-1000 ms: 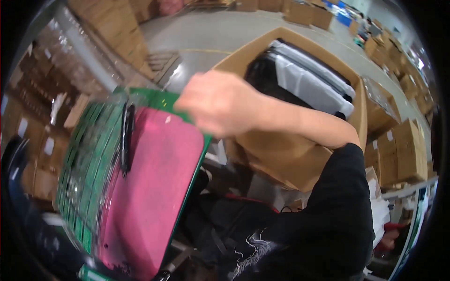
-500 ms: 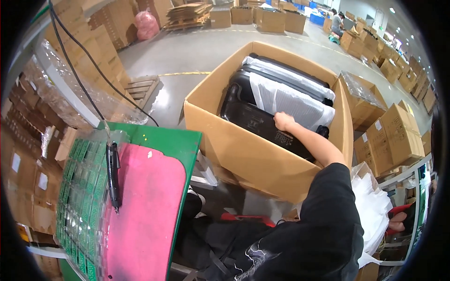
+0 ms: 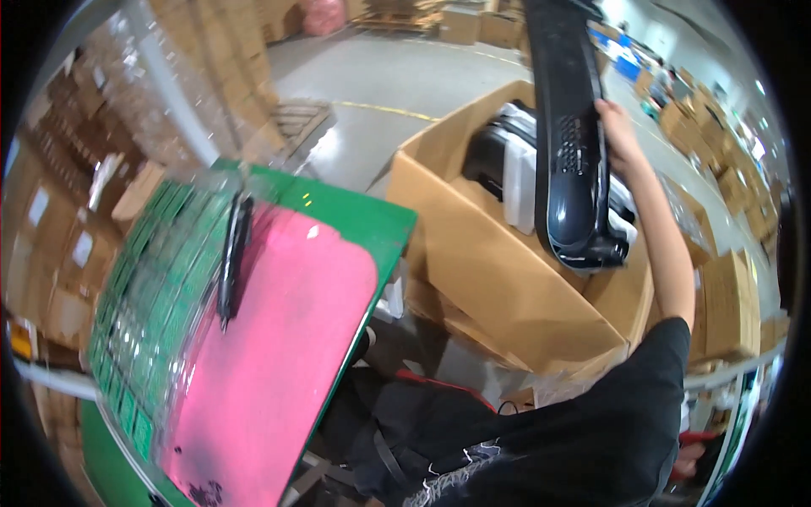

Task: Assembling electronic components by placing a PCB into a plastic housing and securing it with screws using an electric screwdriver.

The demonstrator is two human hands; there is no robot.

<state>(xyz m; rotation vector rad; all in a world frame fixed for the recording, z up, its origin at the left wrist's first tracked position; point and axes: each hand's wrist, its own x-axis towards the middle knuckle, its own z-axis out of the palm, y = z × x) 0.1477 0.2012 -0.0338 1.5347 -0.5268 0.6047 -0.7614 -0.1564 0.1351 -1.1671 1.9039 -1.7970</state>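
My right hand [image 3: 618,139] grips the side edge of a long black deck-shaped part [image 3: 564,139] with a rounded end and small holes in its face. The part is raised steeply over a big open cardboard box [image 3: 481,253], and its top runs out of view. A short black piece [image 3: 604,252] sticks out sideways at its lower end. Inside the box lie more black parts [image 3: 486,160], with white foam wrap [image 3: 519,186] between them. My left hand does not show.
To the left stands a green bench with a pink mat [image 3: 279,338]. A black electric screwdriver [image 3: 232,258] hangs over it beside clear trays [image 3: 160,296] of green boards. Cartons [image 3: 731,304] stand at the right. A wooden pallet [image 3: 300,122] lies behind the bench, and a person works far off.
My right hand has lifted the black part out of the box and tilted it up to the right. The view has shifted, so the bench and box appear displaced.
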